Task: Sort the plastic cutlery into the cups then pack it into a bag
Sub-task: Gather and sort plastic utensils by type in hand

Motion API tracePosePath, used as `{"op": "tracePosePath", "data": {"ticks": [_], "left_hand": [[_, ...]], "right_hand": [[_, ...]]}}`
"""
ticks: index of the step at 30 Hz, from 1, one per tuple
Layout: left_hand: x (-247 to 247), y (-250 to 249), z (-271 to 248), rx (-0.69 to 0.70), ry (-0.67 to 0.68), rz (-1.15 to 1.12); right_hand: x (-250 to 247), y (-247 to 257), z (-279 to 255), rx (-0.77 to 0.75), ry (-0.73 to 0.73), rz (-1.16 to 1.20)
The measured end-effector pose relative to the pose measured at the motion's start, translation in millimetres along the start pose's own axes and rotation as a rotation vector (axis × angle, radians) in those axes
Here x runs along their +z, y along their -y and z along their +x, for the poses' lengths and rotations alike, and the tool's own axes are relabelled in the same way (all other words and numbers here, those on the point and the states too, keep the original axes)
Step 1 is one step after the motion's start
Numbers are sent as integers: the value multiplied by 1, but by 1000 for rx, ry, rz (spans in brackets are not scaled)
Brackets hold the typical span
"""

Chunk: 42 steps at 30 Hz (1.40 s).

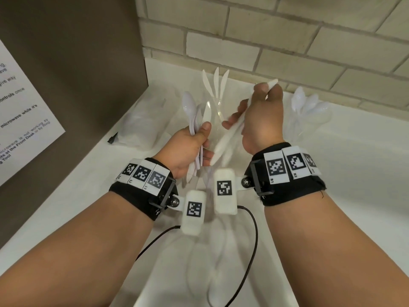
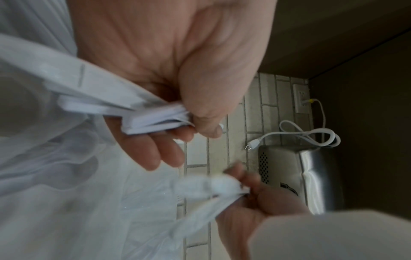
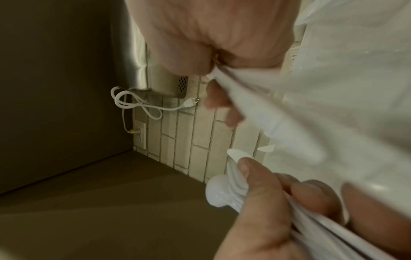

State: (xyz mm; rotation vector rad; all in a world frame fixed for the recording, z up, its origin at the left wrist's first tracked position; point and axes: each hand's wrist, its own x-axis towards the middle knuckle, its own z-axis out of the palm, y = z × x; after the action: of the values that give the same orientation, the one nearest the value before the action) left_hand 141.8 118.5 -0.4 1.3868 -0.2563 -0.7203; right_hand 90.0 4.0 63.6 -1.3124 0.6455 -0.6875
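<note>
Our left hand (image 1: pixel 188 147) is gripping a bundle of white plastic spoons and a knife (image 1: pixel 195 120); our right hand (image 1: pixel 262 116) is gripping white plastic knives (image 1: pixel 230 134) beside it.

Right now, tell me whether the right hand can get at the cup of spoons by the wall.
Probably not yet: the right hand is full, gripping white knives. The cup of spoons stands just to its right with nothing between, so once emptied it looks reachable.

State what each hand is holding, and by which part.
Left hand: a bunch of spoons and a knife, gripped around the handles. Right hand: a white knife, held along its middle.
</note>
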Motion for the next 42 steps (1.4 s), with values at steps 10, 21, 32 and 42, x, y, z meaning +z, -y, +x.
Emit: {"op": "tracePosePath", "data": {"ticks": [10,21,32,42], "left_hand": [[-1,3,0,23,132,-97],[-15,0,2,-114,101,-336],[-21,-5,5,-96,-43,-287],[-35,-1,16,-136,28,-257]], "right_hand": [[0,-20,-6,149,270,-284],[-15,-7,16,69,166,-213],[21,35,89,-435,26,63],[60,-24,148,-357,64,-219]]}}
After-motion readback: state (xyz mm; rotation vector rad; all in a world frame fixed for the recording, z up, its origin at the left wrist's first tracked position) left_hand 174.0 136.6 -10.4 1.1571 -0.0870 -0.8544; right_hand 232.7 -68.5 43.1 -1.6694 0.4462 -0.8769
